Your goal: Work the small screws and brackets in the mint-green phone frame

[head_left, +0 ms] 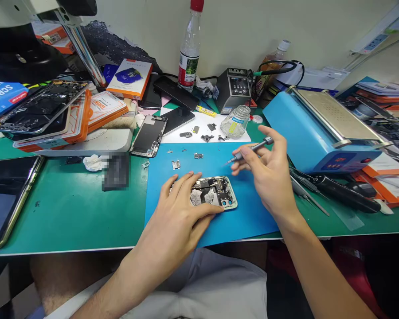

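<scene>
Partly hidden: opened phone on the blue mat, its lower half covered by the left hand, which lies flat on it, fingers spread. Right hand hovers just above, fingers pinched on a slim screwdriver. Tip indistinct. Small loose parts nearby on the mat, too small to identify.

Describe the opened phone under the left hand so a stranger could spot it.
Find the blue mat on the green bench. The opened phone lies at its middle, under the left hand. Unlike the other phones nearby, it shows bare internals.
</scene>
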`<state>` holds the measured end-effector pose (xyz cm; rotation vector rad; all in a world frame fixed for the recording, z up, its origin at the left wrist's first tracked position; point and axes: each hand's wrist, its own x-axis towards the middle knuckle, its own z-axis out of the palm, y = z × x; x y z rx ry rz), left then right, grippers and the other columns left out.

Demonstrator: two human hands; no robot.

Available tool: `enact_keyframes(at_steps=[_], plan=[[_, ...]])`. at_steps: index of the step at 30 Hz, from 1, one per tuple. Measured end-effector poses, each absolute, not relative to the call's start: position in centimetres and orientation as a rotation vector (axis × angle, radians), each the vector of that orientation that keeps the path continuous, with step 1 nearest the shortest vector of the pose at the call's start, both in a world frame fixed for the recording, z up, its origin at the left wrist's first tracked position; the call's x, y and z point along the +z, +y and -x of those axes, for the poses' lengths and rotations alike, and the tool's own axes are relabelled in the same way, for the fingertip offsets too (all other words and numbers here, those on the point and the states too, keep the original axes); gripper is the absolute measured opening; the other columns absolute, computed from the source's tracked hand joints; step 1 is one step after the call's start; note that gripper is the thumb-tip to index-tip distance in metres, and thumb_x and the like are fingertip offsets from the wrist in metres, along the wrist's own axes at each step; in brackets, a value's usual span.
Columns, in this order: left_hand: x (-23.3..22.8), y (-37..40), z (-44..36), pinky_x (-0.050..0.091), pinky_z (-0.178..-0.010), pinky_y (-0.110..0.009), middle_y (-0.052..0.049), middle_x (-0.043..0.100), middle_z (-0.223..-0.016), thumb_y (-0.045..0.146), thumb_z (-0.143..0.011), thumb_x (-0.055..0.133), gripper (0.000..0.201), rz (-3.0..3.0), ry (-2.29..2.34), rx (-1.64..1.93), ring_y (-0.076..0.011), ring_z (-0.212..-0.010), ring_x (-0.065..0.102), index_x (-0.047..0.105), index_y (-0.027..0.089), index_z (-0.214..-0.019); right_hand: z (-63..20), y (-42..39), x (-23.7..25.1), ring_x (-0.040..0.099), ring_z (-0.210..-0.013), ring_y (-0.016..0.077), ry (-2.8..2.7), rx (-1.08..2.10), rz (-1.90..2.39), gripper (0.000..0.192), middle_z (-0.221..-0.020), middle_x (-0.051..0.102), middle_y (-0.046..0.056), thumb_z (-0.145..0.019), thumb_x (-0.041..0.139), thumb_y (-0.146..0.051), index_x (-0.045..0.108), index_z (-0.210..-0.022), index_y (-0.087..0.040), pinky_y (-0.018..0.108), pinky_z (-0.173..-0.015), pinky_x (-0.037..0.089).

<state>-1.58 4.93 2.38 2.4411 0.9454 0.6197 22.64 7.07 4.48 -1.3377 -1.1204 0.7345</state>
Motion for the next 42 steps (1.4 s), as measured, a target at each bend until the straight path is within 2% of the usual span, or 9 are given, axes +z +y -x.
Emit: enact_keyframes(at_steps=[2, 5, 11, 15, 20, 29, 42], plan=[[2.5, 5.0, 1.7, 0.034, -0.135, -0.078, -0.018, 0.049, -0.176, 0.045, -0.114, 0.066, 0.028, -2.441, 0.948, 0.606, -0.0399, -0.170, 0.043, 0.085, 0.044, -0.135, -21.7, 5.4, 4.6, 0.068, -0.058, 0.0149, -1.075, 0.853, 1.320, 0.078, -0.094, 0.073, -0.004, -0.097, 0.085, -0.051, 0.035, -0.155, -0.033, 0.029, -0.050, 0.061], [2.5, 5.1, 1.8, 0.033, -0.135, -0.079, -0.019, 0.050, -0.177, 0.052, -0.112, 0.066, 0.030, -2.455, 0.942, 0.604, -0.0390, -0.171, 0.043, 0.085, 0.045, -0.134, -19.9, 3.0, 4.3, 0.064, -0.054, 0.0129, -1.021, 1.027, 1.306, 0.065, -0.093, 0.074, -0.003, -0.102, 0.079, -0.055, 0.044, -0.150, -0.030, 0.027, -0.044, 0.055], [2.7, 5.2, 2.0, 0.033, -0.135, -0.079, -0.017, 0.051, -0.178, 0.053, -0.112, 0.064, 0.030, -2.461, 0.923, 0.566, -0.0378, -0.171, 0.042, 0.088, 0.042, -0.127, -18.5, 1.7, 3.4, 0.068, -0.052, 0.0152, -0.984, 1.112, 1.206, 0.067, -0.093, 0.076, -0.003, -0.100, 0.085, -0.050, 0.045, -0.149, -0.032, 0.030, -0.046, 0.059], [2.7, 5.1, 1.9, 0.036, -0.134, -0.076, -0.019, 0.056, -0.174, 0.047, -0.116, 0.058, 0.032, -2.473, 0.944, 0.603, -0.0359, -0.168, 0.047, 0.089, 0.040, -0.121, -18.6, 1.9, 3.4, 0.071, -0.055, 0.0162, -0.986, 1.096, 1.209, 0.062, -0.090, 0.076, -0.003, -0.100, 0.085, -0.047, 0.048, -0.147, -0.032, 0.029, -0.047, 0.060], [2.8, 5.1, 1.9, 0.037, -0.135, -0.070, -0.017, 0.056, -0.173, 0.041, -0.119, 0.057, 0.032, -2.498, 0.935, 0.592, -0.0331, -0.168, 0.048, 0.088, 0.041, -0.126, -18.9, 1.9, 3.0, 0.072, -0.053, 0.0166, -0.980, 1.094, 1.195, 0.054, -0.092, 0.076, -0.003, -0.103, 0.082, -0.043, 0.050, -0.145, -0.033, 0.031, -0.050, 0.064], [2.8, 5.2, 1.9, 0.035, -0.136, -0.065, -0.011, 0.055, -0.173, 0.044, -0.119, 0.055, 0.033, -2.468, 0.965, 0.563, -0.0299, -0.166, 0.048, 0.088, 0.045, -0.125, -19.1, 1.8, 2.6, 0.071, -0.056, 0.0161, -0.994, 1.077, 1.206, 0.048, -0.093, 0.076, -0.005, -0.106, 0.078, -0.038, 0.053, -0.146, -0.039, 0.032, -0.049, 0.064], [3.0, 5.3, 1.6, 0.039, -0.133, -0.066, -0.015, 0.060, -0.168, 0.047, -0.114, 0.060, 0.031, -2.490, 0.957, 0.601, -0.0336, -0.160, 0.054, 0.091, 0.041, -0.118, -18.9, 1.7, 2.8, 0.071, -0.056, 0.0174, -0.992, 1.066, 1.210, 0.051, -0.092, 0.076, -0.002, -0.105, 0.079, -0.037, 0.052, -0.148, -0.036, 0.031, -0.048, 0.064]])
